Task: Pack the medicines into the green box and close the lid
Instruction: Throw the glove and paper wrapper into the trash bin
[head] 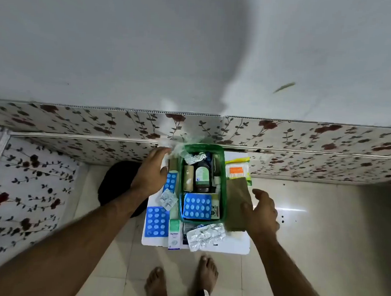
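Green box (pixel 224 186), centre frame, already crowded; blister packs (pixel 155 221) lie outside on worktop (pixel 230 243). Left hand (pixel 151 175) and right hand (pixel 261 213) both spread, empty. Risk: overfilling stops the lid seating.

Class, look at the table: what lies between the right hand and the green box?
In the head view, a brown paper packet lies flat between the right hand and the green box, alongside the box's right wall.

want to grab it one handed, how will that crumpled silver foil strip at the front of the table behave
The silver foil strip looks thin and creased, so probably light and floppy, sagging if pinched at one end. Its shiny surface may slip. It lies flat outside the green box, so unlikely to roll.
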